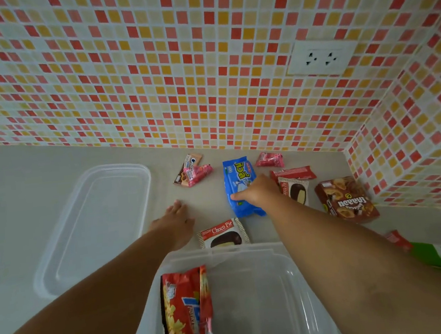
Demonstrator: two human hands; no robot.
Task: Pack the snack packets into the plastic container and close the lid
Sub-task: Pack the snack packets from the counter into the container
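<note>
The clear plastic container [262, 254] stands open at the near edge, with a red chip packet [185, 313] leaning in its left side. Its clear lid [68, 251] lies flat on the counter to the left. My right hand [257, 193] is on the blue packet [238, 181], fingers wrapped over it. My left hand [176, 219] rests flat and open on the counter, holding nothing. A Choco Pie packet [221, 234] lies just beyond the container rim. A second Choco Pie packet [295, 189] lies right of my hand, partly hidden by it.
A brown snack box [348, 200] lies at the right by the tiled corner. Small pink packets [270, 159], a brown-and-pink pair [191, 171] and a red wrapper [294, 173] sit near the mosaic wall. A green packet [438, 256] lies at far right. A wall socket [320, 57] is above.
</note>
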